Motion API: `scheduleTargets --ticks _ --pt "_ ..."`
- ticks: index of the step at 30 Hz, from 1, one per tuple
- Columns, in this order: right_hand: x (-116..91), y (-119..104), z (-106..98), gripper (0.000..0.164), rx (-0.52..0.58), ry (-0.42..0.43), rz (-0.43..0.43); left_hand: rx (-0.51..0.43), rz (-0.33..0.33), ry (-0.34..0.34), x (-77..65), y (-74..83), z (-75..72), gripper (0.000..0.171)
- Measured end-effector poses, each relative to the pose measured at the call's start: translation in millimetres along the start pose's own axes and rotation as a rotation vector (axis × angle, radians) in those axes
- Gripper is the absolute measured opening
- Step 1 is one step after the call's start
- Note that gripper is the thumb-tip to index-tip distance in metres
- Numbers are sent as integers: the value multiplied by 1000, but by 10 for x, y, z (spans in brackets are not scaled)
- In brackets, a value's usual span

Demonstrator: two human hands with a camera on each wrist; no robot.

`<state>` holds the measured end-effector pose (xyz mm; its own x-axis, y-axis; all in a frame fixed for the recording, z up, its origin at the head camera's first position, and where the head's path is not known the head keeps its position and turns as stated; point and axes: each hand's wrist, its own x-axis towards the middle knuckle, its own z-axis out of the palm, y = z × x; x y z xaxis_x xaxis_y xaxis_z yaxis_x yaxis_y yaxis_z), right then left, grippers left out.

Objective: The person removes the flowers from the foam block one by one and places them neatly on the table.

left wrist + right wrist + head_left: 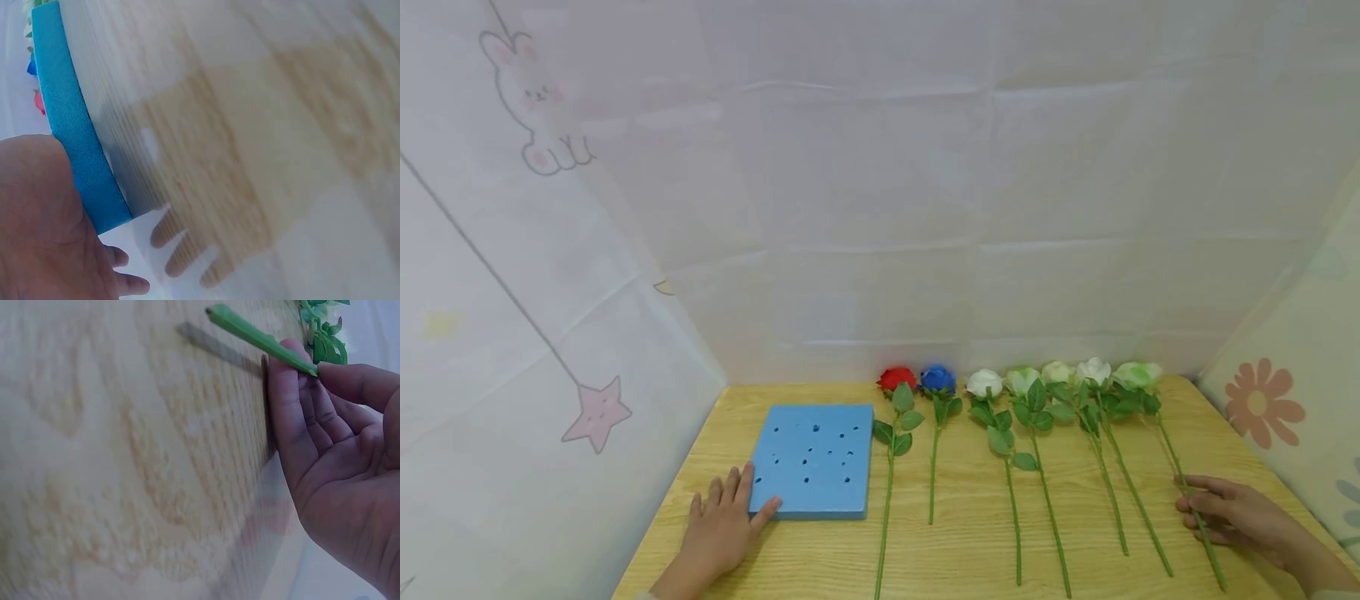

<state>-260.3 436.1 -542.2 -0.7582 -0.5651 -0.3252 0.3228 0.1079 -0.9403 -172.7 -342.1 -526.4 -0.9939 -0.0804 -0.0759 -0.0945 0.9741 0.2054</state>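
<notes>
A blue foam block [820, 492] with several dark holes in its top lies at the left of the table. My left hand [718, 525] rests at its lower left corner, fingers spread along the side and thumb on the front edge; the left wrist view shows the palm against the block's side [78, 125]. Far right, my right hand [1232, 517] pinches the green stem [262, 340] of the rightmost artificial rose, between thumb and fingers near its lower end. That rose's pale green-white bloom [1137, 375] lies toward the back of the table.
Other artificial roses lie in a row between my hands: a red rose [897, 379], a blue rose [937, 379], a white rose [984, 383] and several pale ones to their right. A patterned cloth wall [880, 208] stands behind the wooden table [955, 558].
</notes>
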Motion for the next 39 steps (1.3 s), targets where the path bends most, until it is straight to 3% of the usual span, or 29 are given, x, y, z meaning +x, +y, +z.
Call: scheduleTargets --ticks 6,11,16,23,28,35,39 --pt "14 -38 52 66 -142 89 48 -18 -4 2 -8 -8 -24 101" --pt "33 -79 96 78 -241 180 80 -35 -17 -9 27 -64 10 104" --pt "36 -86 121 78 -271 195 70 -59 -33 -32 62 -106 34 105" --pt "59 -147 186 71 -449 280 58 -105 -55 -65 79 -115 10 107" --pt "72 -173 270 65 -488 312 -17 -129 -61 -75 75 -89 -55 107" --pt "218 -308 543 55 -669 499 -83 -99 -4 27 143 14 -133 103" --pt "332 -396 725 52 -761 531 -130 -95 58 104 222 152 -135 98"
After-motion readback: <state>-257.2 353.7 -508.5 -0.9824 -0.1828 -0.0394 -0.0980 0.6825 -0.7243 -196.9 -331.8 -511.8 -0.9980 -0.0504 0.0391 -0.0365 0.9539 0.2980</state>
